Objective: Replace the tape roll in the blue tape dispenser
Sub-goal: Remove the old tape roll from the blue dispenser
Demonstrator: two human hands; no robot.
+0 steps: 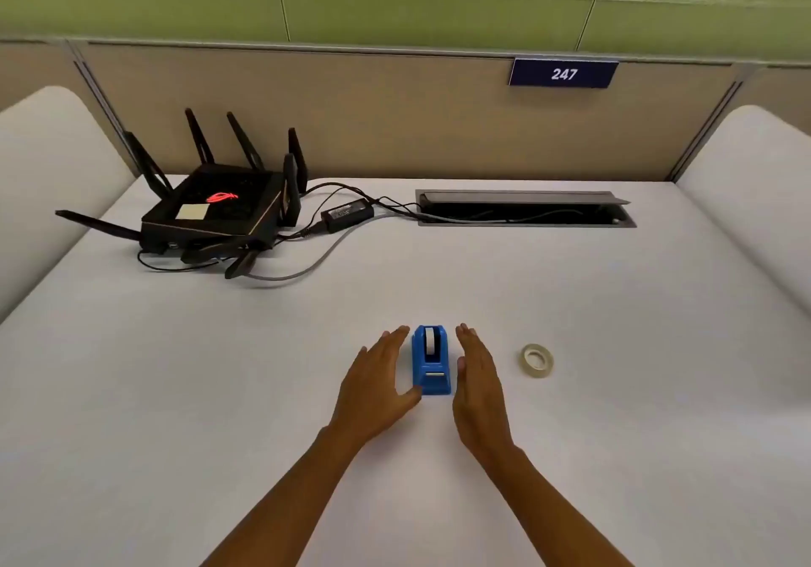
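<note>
A small blue tape dispenser [431, 360] stands on the white desk [219, 369], its cutter end toward me, with a white roll [434, 340] seated in its slot. My left hand [377, 384] lies flat just left of it, fingers stretched, thumb tip touching the dispenser's near left corner. My right hand [476, 373] is held edge-on just right of it, fingers straight, close to the side or brushing it. Neither hand grips anything. A loose tape roll [537, 360] lies flat on the desk to the right of my right hand.
A black router [210, 211] with several antennas sits at the back left, with a power brick [347, 214] and cables [307, 266] trailing toward an open cable tray [524, 209] in the desk's back. A beige partition with a "247" sign [563, 74] closes the rear.
</note>
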